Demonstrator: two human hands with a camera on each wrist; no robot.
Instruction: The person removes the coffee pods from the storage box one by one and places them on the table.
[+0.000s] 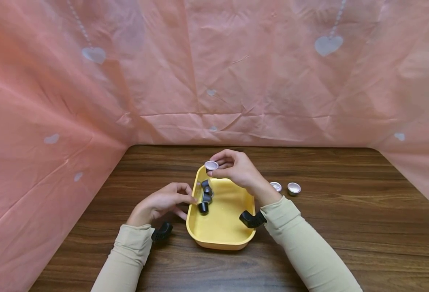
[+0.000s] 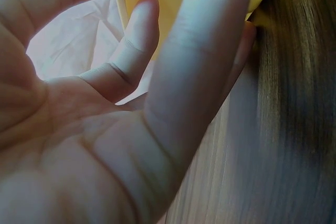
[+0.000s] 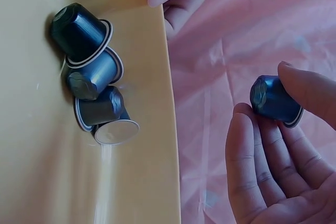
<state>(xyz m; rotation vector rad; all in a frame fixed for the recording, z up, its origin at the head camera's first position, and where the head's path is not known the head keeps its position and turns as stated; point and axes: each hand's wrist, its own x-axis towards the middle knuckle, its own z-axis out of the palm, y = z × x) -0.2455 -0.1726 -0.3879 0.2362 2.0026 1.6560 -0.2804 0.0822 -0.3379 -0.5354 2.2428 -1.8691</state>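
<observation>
My right hand [image 1: 240,169] pinches a dark blue coffee capsule [image 3: 273,98] between thumb and fingers. The capsule is held over the far left corner of a yellow tub [image 1: 225,223], its pale lid facing up in the head view. At the tub's left wall, my left hand [image 1: 163,202] grips the rim, thumb over the edge and fingers outside. Several capsules lie in a row inside along that wall. One is a black capsule [image 3: 79,32], another a grey capsule [image 3: 102,103]; a pale lid [image 3: 117,131] shows at the row's end.
Two more capsules stand lid up on the wooden table [image 1: 345,219], right of the tub: one capsule [image 1: 293,188] in full view, the other capsule [image 1: 276,186] partly behind my right forearm. A pink curtain [image 1: 254,81] encloses the table's back and sides.
</observation>
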